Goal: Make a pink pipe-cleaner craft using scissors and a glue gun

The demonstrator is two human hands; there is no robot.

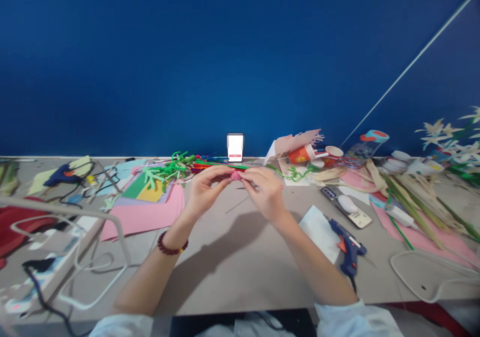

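Observation:
Between the fingertips of both my hands is a small, rounded pink piece [235,176]; its material is too small to make out. My left hand [206,189] pinches it from the left, with a dark red bead bracelet on that wrist. From the other side, the thumb and fingers of my right hand [264,189] close on it. Behind my fingers lie red and green pipe cleaners [202,166], partly hidden. Just below the hands a thin wire [237,205] rests on the grey table [225,272].
A lit phone [235,148] stands against the blue wall. Left are pink paper [142,219], bent green pipe cleaners [165,174] and a white power strip [56,262] with cables. Right are a blue glue gun [348,249], a second phone [360,217], a red cup [302,153] and white flowers [440,132].

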